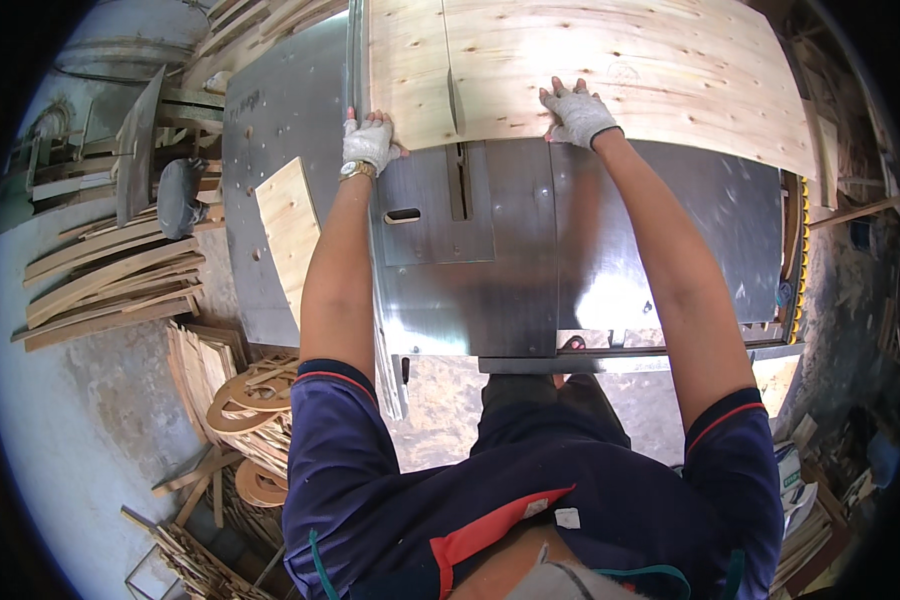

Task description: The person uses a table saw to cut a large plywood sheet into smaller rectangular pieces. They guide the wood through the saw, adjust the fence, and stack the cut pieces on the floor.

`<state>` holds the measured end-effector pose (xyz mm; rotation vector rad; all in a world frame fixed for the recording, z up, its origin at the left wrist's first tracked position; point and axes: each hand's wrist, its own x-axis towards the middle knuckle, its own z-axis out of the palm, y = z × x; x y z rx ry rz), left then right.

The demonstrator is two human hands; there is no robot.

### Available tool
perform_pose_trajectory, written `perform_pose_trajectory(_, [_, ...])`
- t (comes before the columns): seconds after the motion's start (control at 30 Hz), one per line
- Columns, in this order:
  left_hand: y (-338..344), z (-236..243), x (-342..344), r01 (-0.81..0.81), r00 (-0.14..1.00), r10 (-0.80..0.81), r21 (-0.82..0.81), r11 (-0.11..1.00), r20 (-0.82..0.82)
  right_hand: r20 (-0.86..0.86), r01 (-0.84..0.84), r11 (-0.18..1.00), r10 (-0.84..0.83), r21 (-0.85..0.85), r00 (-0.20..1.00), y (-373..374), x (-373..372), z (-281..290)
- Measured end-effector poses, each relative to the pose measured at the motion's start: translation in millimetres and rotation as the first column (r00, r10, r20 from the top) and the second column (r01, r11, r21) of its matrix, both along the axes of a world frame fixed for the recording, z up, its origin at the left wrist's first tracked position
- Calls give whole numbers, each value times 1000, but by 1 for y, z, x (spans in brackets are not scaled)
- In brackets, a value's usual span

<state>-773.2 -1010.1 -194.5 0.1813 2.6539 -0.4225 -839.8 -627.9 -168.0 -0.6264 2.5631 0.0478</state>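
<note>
A large pale plywood sheet (660, 70) lies across the far part of a steel saw table (610, 230). A thin cut line runs through it to a narrow dark blade-like piece (453, 105), in line with the table's slot (460, 195). My left hand (368, 140), in a light fingerless glove with a watch at the wrist, rests at the sheet's near left corner beside a long metal rail (355, 60), fingers extended. My right hand (575, 112), similarly gloved, lies spread on the sheet near its front edge, right of the cut.
A small plywood offcut (285, 225) lies on the left table section. Stacked wooden strips (110, 290) and curved cut-out pieces (245, 400) crowd the left. A yellow coiled strip (800, 260) runs along the table's right side, with scrap material (805, 480) lower right.
</note>
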Motion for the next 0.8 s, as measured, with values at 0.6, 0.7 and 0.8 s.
perform_pose_trajectory(0.6, [-8, 1, -81, 1, 999, 1, 42, 999, -40, -60, 21, 994, -28, -107, 998, 9, -19, 7])
perform_pose_trajectory(0.7, [-11, 1, -125, 28, 998, -27, 13, 1000, -53, -70, 250, 887, -299, -389, 952, 20, -4, 9])
perform_pose_trajectory(0.8, [-12, 1, -160, 47, 994, -47, -3, 999, -95, 220, 720, 271, -832, -639, 509, 41, 21, 1])
